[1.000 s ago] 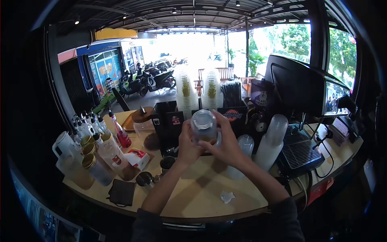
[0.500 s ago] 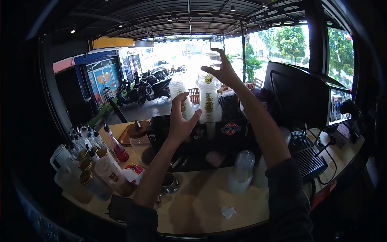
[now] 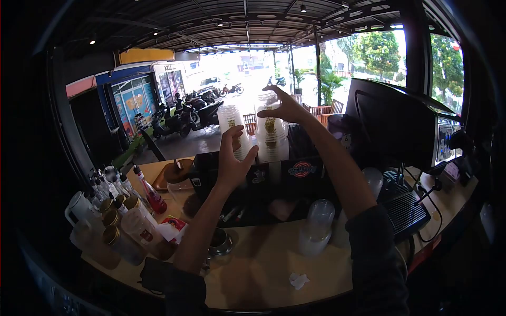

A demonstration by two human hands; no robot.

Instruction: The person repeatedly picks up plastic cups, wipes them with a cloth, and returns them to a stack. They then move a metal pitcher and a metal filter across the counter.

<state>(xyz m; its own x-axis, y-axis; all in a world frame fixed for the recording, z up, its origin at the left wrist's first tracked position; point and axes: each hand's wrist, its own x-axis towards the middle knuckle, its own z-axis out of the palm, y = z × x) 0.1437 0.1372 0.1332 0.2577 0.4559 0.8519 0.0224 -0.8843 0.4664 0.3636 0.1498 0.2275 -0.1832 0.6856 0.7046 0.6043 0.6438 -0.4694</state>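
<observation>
Two tall stacks of clear plastic cups stand on the dark ledge ahead of me. My right hand [image 3: 284,108] curls around the upper part of the right stack of cups [image 3: 271,138], thumb across the front and fingers near the top. Gold-green print shows on these cups. My left hand [image 3: 235,163] is raised in front of the left stack of cups [image 3: 227,113], its thumb and fingers apart in a C shape. It overlaps the lower part of that stack and holds nothing visible.
A monitor [image 3: 392,124] stands at the right, above a slatted drip tray [image 3: 403,203]. Bottles, including a red one [image 3: 153,196], and lidded jars [image 3: 118,239] crowd the left. Upturned clear containers [image 3: 316,229] and crumpled tissue [image 3: 299,280] lie on the wooden counter [image 3: 258,268].
My right hand has come down, and the top of the right cup stack now sits lower. My left hand has barely shifted and keeps its spread shape.
</observation>
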